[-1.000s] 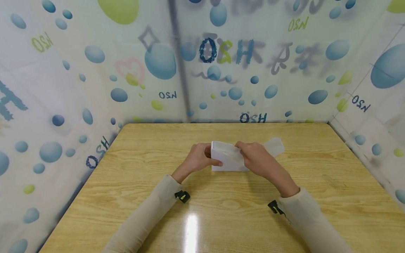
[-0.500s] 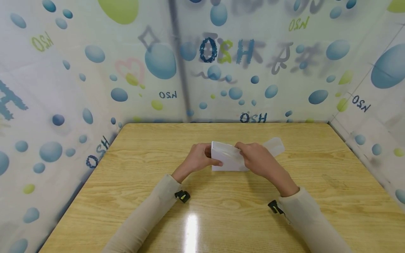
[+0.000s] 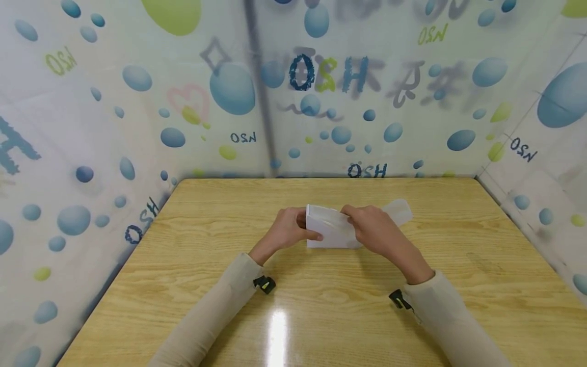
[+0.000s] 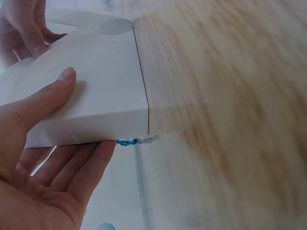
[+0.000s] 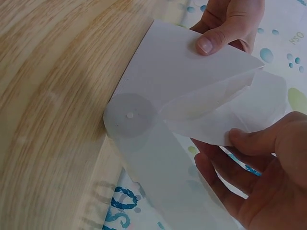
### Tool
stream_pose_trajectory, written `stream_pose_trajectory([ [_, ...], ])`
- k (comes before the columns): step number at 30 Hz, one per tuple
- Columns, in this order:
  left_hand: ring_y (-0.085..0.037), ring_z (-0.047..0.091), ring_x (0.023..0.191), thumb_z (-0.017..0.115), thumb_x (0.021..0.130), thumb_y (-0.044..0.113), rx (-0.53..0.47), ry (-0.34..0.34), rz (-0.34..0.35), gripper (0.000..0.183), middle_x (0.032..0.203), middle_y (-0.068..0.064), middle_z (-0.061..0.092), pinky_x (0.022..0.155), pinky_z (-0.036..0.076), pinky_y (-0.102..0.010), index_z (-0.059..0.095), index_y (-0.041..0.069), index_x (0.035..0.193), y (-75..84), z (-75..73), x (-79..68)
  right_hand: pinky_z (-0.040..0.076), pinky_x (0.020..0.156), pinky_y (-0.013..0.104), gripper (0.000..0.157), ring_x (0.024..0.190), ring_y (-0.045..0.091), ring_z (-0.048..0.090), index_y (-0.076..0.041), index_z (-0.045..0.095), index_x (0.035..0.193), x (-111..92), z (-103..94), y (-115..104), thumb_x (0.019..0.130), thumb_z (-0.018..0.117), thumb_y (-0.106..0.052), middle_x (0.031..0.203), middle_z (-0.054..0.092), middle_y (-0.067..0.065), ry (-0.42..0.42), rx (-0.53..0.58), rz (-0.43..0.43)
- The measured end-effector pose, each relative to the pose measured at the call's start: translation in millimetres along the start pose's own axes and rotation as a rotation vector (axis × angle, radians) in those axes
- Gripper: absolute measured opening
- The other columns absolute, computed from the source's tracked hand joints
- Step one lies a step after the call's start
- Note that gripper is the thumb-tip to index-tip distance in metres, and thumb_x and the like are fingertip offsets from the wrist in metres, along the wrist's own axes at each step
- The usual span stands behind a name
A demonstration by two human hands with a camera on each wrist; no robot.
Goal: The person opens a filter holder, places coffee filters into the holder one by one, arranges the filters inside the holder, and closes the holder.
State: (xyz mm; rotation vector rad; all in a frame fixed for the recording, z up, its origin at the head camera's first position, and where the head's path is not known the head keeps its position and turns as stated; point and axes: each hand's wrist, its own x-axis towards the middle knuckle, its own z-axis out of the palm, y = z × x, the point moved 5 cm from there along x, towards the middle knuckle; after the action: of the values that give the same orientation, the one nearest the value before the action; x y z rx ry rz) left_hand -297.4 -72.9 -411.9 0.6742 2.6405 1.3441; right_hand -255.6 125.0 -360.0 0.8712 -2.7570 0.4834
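Note:
A flat white case (image 3: 332,234) stands on its narrow edge at the tabletop. My left hand (image 3: 289,229) grips its left end, thumb on the near face and fingers behind. From a round pivot at the case's lower corner, a translucent swing-out cover (image 5: 177,177) sticks out, its rounded tip showing beyond my right hand in the head view. My right hand (image 5: 268,163) pinches a thin, pale translucent sheet (image 5: 256,103) between thumb and fingers at the case's open upper edge. That sheet bulges away from the case and leaves a narrow gap.
The wood-grain table (image 3: 220,214) spreads around both hands, with a bright light reflection near the front. Patterned curtain walls (image 3: 394,102) with blue and green drops stand behind the table and at both sides. A dark clip (image 3: 264,284) hangs at each sleeve cuff.

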Motion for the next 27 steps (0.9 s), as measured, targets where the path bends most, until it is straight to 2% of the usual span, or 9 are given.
stream_pose_trajectory([
  [10,-0.014,0.077,0.088,0.091,0.080,0.022,-0.001,-0.002,0.004,0.047,0.105,-0.005,0.080,0.075,0.062,-0.029,0.074,0.014,0.123,0.7,-0.3,0.3,0.056,0.067,0.034,0.018,0.072,0.015,0.066,-0.002,0.069,0.115,2,3.8,0,0.100,0.061,0.003,0.098,0.078,0.014,-0.034,0.036,-0.005],
  [17,-0.013,0.077,0.087,0.091,0.080,0.021,-0.002,-0.005,-0.001,0.045,0.105,-0.005,0.080,0.074,0.062,-0.029,0.074,0.014,0.121,0.9,-0.6,0.1,0.049,0.063,0.030,0.015,0.065,0.012,0.057,-0.003,0.068,0.111,3,7.2,1,0.100,0.060,0.003,0.091,0.076,0.012,-0.043,0.040,-0.020],
  [27,-0.014,0.077,0.087,0.091,0.080,0.022,0.014,-0.004,0.003,0.045,0.104,-0.005,0.080,0.074,0.061,-0.028,0.075,0.014,0.121,2.4,-0.9,-0.3,0.052,0.065,0.032,0.016,0.069,0.014,0.062,-0.003,0.068,0.113,3,11.2,2,0.099,0.062,0.003,0.095,0.077,0.012,-0.075,0.040,-0.014],
])
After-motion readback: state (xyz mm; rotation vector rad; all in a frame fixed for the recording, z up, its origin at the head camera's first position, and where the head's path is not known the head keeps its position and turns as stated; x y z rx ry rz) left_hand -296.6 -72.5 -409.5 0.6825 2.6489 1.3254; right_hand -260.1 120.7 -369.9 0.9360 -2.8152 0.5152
